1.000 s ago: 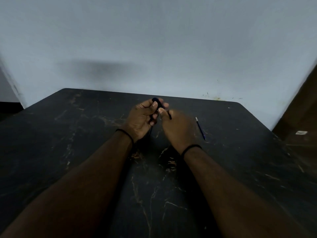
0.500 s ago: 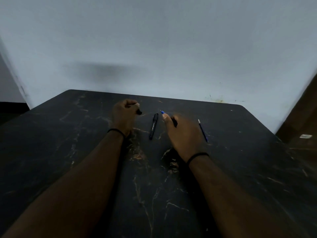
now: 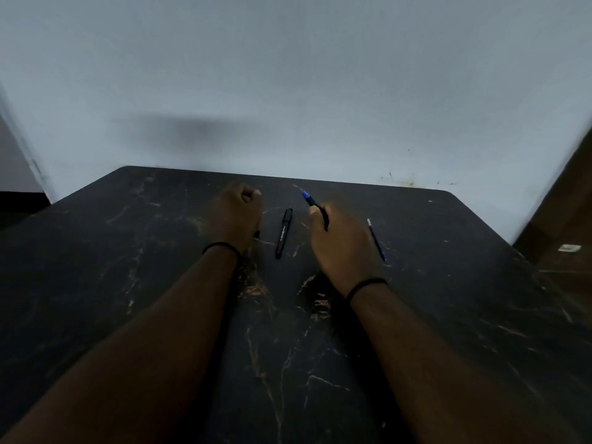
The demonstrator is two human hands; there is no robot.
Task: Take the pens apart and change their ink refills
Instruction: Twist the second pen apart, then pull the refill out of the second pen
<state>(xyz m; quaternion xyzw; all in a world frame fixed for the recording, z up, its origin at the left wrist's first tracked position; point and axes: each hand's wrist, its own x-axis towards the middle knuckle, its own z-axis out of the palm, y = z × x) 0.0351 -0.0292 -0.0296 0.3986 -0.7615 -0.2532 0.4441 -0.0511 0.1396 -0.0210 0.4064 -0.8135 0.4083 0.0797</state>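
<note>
Pens are what I have in front of me, and one of them sits in my right hand: my fingers curl round a dark pen with a blue tip, which sticks out past my knuckles and slants up and away toward the far edge of the table. The blue end is the part farthest from me; the rest of the barrel disappears into my grip.

Between my two hands, a black capped pen lies flat on the dark marbled top, running nearly straight away from me with pale lettering along its side. It touches neither hand and sits a little closer to my left one.

My left hand is balled into a fist with its knuckles toward the wall. A small dark bit shows at the heel of the fist, beside the wrist, but I cannot tell whether my fingers hold it or it merely lies under them.

To the right of my right hand, just beside it and not touching, a thin blue ink refill lies on the table, its pale tip pointing away from me. Each wrist carries a thin black band.
</note>
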